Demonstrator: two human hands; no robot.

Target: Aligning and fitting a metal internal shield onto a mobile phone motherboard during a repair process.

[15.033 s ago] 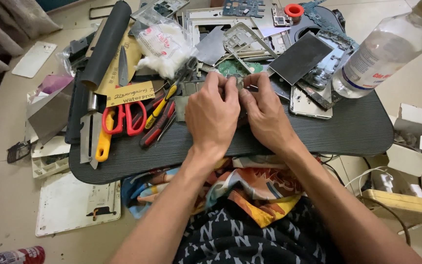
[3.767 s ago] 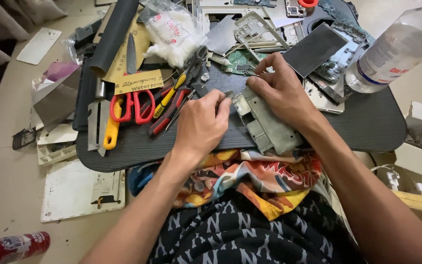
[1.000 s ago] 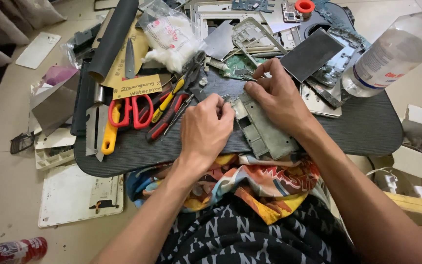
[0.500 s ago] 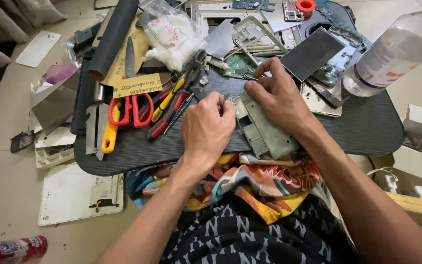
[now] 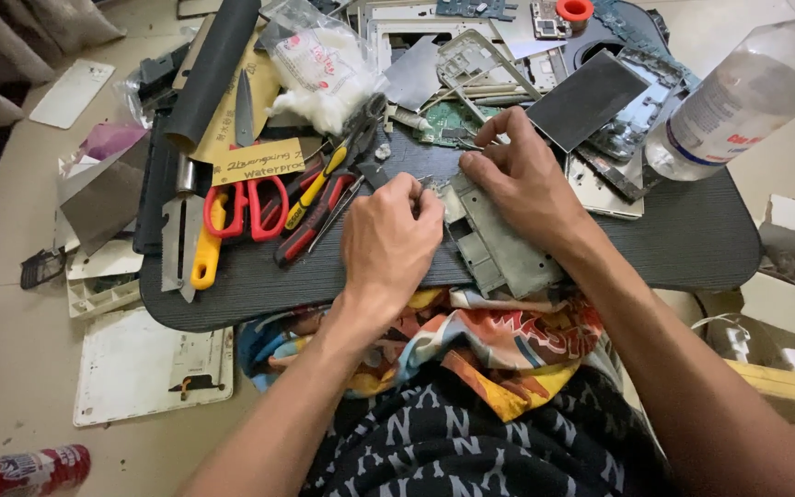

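A grey metal bracket plate (image 5: 504, 247) lies on the dark lap tray (image 5: 674, 248) in front of me. My right hand (image 5: 528, 184) presses down on its upper end, fingers curled toward a green circuit board (image 5: 448, 121). My left hand (image 5: 388, 244) rests at the plate's left edge with its fingers pinched together on something small at the plate's top corner; what it pinches is hidden.
Red-handled scissors (image 5: 248, 208), a yellow-handled knife (image 5: 202, 258) and pliers (image 5: 328, 179) lie left of my hands. A black roll (image 5: 209, 74), a bag of white stuff (image 5: 319, 69), loose panels and a clear plastic bottle (image 5: 738, 97) crowd the back. A red can (image 5: 20, 469) lies on the floor.
Both hands stay on the grey plate with only slight finger shifts. Earlier, the plate was held between both hands near the tray's centre.
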